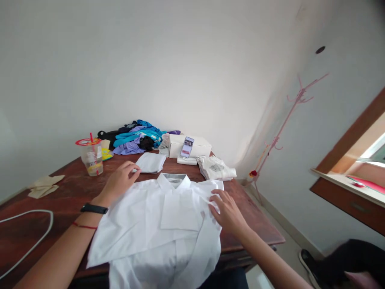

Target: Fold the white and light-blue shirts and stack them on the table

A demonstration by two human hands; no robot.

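A white collared shirt (156,224) lies spread front-up on the dark wooden table (258,224), its hem hanging over the near edge. My left hand (120,180) rests flat on the shirt's left shoulder, fingers apart, near the collar. On that wrist are a black band and a red thread. My right hand (227,210) presses on the shirt's right edge by the sleeve, fingers spread. Neither hand holds anything.
A folded white cloth (150,162) and a folded printed shirt (215,167) lie behind the shirt. Farther back are a white box (198,146) with a phone (187,147) leaning on it, a pile of blue and purple clothes (135,138), and a plastic cup (92,157). White cable (36,237) at left.
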